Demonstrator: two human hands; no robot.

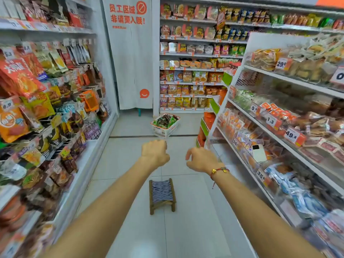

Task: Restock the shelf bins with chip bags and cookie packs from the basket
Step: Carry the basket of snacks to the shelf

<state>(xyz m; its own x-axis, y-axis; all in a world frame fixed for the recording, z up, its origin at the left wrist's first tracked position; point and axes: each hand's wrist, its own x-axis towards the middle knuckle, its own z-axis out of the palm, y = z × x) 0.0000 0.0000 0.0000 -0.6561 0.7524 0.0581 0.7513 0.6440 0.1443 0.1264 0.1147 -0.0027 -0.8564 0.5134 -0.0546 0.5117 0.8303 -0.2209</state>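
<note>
A white basket (168, 130) with an orange rim stands on the aisle floor ahead, filled with dark and green snack packs (164, 121). Both my arms reach forward over the aisle, well short of the basket. My left hand (155, 152) hangs with loosely curled fingers and holds nothing. My right hand (200, 159), with a red bracelet at its wrist, also hangs loose and holds nothing. Shelves of chip bags (186, 77) fill the far wall behind the basket.
A small wooden stool with a woven blue seat (162, 194) stands on the floor under my arms. Hanging snack racks (42, 101) line the left, and bread shelves (279, 116) line the right. A white phone (258, 152) lies on a right shelf. A curtain (130, 53) hangs ahead.
</note>
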